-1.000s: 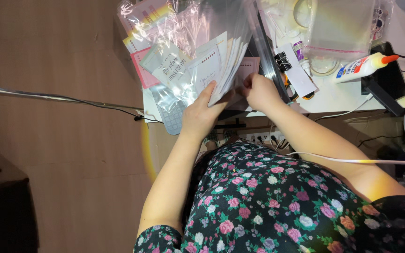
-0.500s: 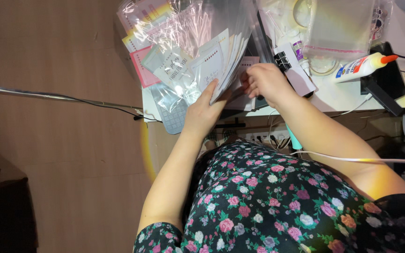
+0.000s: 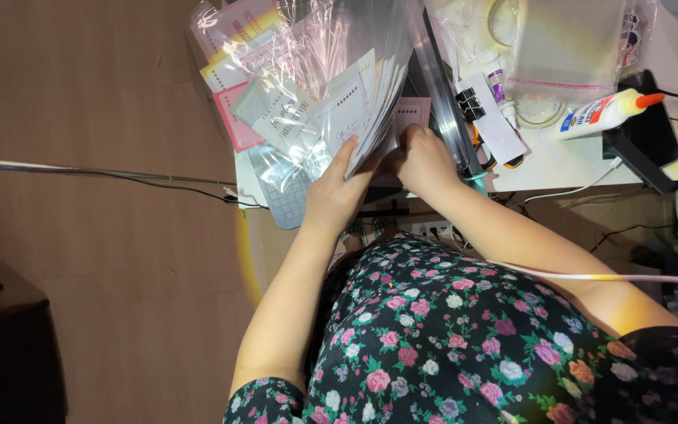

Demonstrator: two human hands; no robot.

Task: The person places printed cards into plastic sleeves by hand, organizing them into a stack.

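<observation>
Two hands work one card stack (image 3: 370, 106): left hand (image 3: 337, 196) grips it, right hand (image 3: 421, 157) fingers curled, grip unclear.

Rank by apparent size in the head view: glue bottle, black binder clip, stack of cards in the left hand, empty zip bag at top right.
1. stack of cards and empty zip bag: look about alike, and the cards are partly hidden, so no ranking.
2. glue bottle.
3. black binder clip, clearly smallest.

head cam | looks steeply down | close over hands, desk edge, lap
</observation>
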